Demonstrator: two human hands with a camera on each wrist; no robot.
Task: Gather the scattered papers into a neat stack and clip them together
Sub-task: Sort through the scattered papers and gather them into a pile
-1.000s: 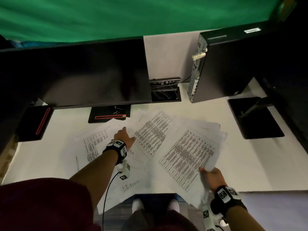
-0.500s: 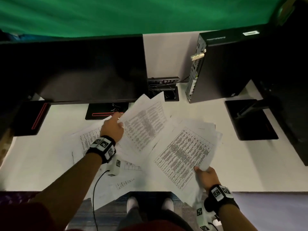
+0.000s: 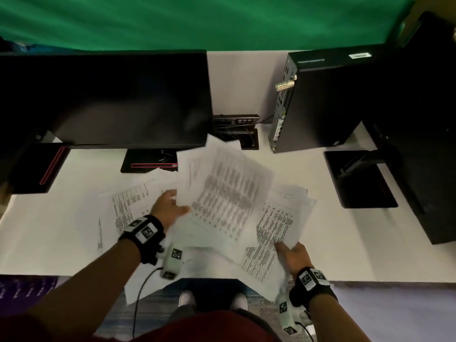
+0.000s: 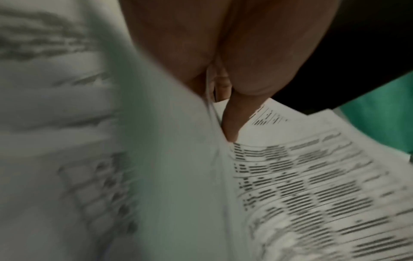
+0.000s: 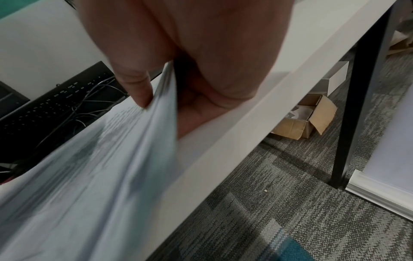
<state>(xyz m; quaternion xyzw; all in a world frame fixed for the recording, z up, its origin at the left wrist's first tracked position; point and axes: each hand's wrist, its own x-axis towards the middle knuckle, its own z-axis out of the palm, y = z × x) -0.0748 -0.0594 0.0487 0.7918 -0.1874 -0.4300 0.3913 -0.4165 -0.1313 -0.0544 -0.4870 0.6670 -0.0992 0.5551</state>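
Note:
Printed white papers lie fanned across the white desk (image 3: 44,230). My left hand (image 3: 176,206) pinches a few lifted sheets (image 3: 222,193), which are blurred and hang over the middle of the spread. In the left wrist view the left hand (image 4: 219,109) grips those sheets (image 4: 312,176) at their edge. My right hand (image 3: 286,250) holds a loose bundle of papers (image 3: 278,223) at the desk's front edge, thumb on top; the right wrist view shows the right hand (image 5: 165,106) clamped on that bundle (image 5: 111,159). More sheets (image 3: 128,201) lie flat at the left. Small binder clips (image 3: 164,155) sit on the monitor's base.
A dark monitor (image 3: 111,99) stands at the back left and a black computer tower (image 3: 325,99) at the back right. A second black stand base (image 3: 357,178) lies at the right. A cable box (image 3: 237,127) sits between them. A cardboard box (image 5: 306,120) is under the desk.
My left hand picked sheets up off the desk and has swung them rightward and up, over the middle of the spread. The right hand kept its hold on the bundle.

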